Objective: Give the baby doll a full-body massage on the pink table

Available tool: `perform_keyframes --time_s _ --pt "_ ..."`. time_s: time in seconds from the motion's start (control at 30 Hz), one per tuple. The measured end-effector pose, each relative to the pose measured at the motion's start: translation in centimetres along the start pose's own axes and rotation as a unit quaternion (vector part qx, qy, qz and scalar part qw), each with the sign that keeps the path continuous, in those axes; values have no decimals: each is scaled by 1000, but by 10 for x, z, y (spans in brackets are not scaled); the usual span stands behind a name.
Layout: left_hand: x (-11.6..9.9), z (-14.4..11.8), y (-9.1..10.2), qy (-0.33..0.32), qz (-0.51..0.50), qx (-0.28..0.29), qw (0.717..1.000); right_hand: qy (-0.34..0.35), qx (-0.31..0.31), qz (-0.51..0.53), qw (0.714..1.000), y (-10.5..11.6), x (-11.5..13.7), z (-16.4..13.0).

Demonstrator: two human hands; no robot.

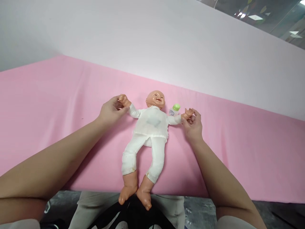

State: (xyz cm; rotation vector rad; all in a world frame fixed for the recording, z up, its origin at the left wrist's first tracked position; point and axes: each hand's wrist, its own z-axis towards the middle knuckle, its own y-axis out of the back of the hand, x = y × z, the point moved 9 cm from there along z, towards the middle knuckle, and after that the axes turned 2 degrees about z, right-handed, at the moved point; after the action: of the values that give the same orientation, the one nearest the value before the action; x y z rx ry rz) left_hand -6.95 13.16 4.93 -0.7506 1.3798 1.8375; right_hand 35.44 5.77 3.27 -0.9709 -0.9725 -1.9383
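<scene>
Head view: your left hand [111,109] and right hand [194,125] each have fingers pinching a fist of the dressed doll [149,133], arms outstretched; bottle [174,109] at the doll's 1 o'clock, untouched.

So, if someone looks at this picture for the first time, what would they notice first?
The baby doll in white clothes draws the eye first: it lies face up in the middle of the pink sheet, feet hanging over the near edge. The left hand and right hand each grip one of its wrists, arms spread wide. A small green-capped bottle lies by its head.
</scene>
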Motion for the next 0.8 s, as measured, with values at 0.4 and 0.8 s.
perform_keyframes --time_s 0.4,0.8 --pt "-58 -55 -63 -362 178 92 910 320 192 -175 911 -81 71 -56" --pt "18 3 -3 59 -41 -13 997 -31 -23 84 996 1 -17 4"
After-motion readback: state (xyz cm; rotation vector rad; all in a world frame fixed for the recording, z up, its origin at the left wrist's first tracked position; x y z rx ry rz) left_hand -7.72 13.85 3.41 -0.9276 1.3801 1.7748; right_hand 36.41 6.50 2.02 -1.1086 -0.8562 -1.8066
